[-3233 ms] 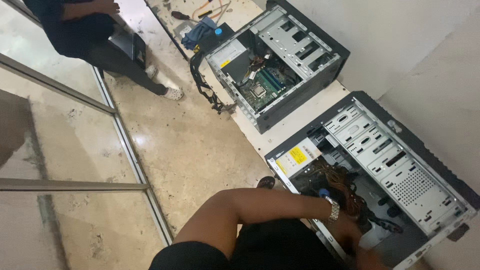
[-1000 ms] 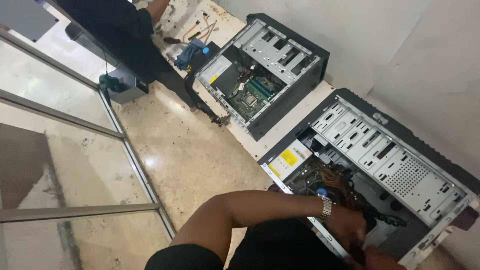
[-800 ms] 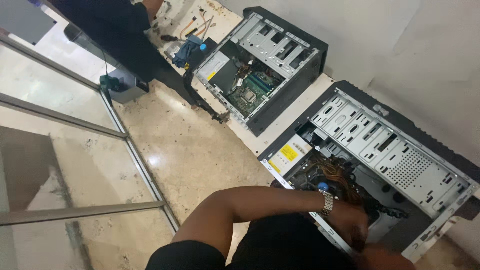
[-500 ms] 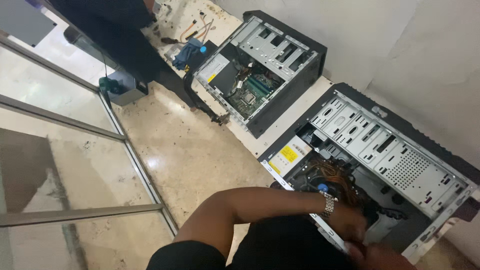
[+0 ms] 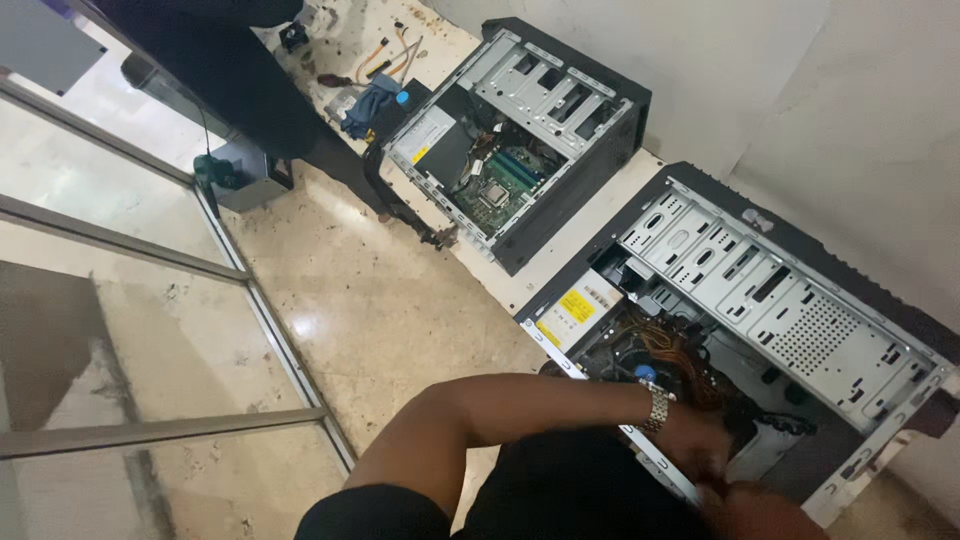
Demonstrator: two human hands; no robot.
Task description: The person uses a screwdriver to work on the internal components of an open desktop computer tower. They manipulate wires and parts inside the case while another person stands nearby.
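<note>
The left hand (image 5: 700,445), arm bent across the body with a metal watch (image 5: 655,405) at the wrist, reaches into the near open computer case (image 5: 800,330) among its orange wires (image 5: 680,355); its grip is blurred. The right hand (image 5: 760,510) meets it at the case's near edge, grip unclear. A second open case (image 5: 520,130) lies farther along the bench (image 5: 600,215).

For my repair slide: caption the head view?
Both hands work inside an open computer case; a second opened case lies beyond.

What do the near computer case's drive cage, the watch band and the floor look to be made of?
Drive cage: bare sheet metal, dull silver-grey, punched with slots and holes. Watch band on the left wrist: probably polished metal links, since it glints silver. Floor: likely polished stone or tile, beige and mottled, with glossy reflections.
</note>
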